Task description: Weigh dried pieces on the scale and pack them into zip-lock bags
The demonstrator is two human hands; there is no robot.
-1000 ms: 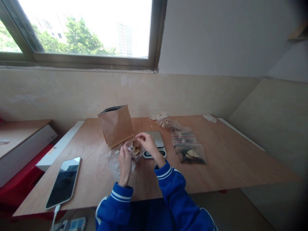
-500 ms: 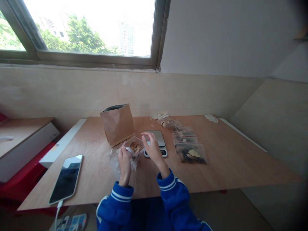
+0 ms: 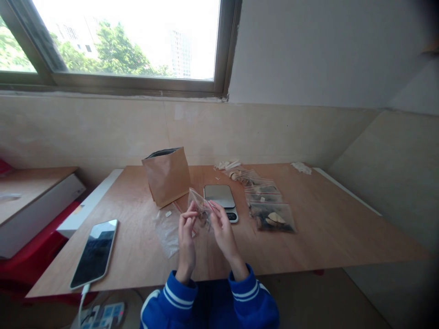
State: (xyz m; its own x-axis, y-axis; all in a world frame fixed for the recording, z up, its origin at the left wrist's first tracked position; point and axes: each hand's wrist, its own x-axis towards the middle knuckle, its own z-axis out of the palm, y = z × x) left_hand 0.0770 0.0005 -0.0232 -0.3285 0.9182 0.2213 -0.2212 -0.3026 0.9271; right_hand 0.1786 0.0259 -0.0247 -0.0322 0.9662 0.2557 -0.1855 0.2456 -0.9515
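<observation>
Between my hands, a clear zip bag point(image 3: 198, 199) with brownish dried pieces inside is held tilted above the table. My right hand point(image 3: 223, 230) pinches its red-lined top edge on the right. My left hand point(image 3: 187, 240) grips the bag from the left side, with fingers curled. Just behind the bag sits a digital kitchen scale point(image 3: 219, 195), its metal plate bare and its display partly covered by my right hand. Left of my left hand, a flat clear plastic bag point(image 3: 167, 235) lies on the wood.
A brown paper bag point(image 3: 167, 178) stands upright at the back left. Several filled zip bags point(image 3: 276, 218) lie in a row right of the scale. A phone point(image 3: 95, 253) charges at the left edge. Pale scraps point(image 3: 302, 168) lie near the wall.
The zip bag has been lifted and shifted right, off the flat plastic bag. My right hand has come down from over the scale and taken hold of the bag's edge.
</observation>
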